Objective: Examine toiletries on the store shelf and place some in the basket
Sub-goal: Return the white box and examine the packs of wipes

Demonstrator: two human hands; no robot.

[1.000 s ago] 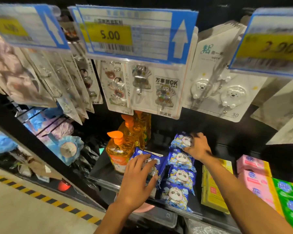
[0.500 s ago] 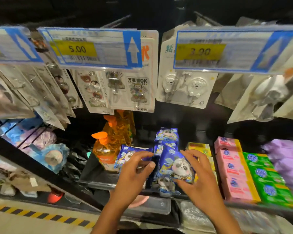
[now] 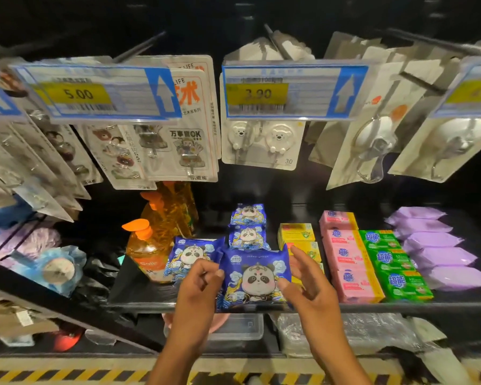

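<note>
Our left hand [image 3: 197, 284] pinches the panda packet [image 3: 256, 276] at its 9 o'clock edge, right hand [image 3: 308, 282] at 3 o'clock, over the shelf [image 3: 139, 290] front; we should grip firmly, label facing us.

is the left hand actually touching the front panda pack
Touching. The head view shows the left hand pinching the left edge of the front panda pack, fingertips overlapping the wrapper; the right hand holds its right edge.
</note>
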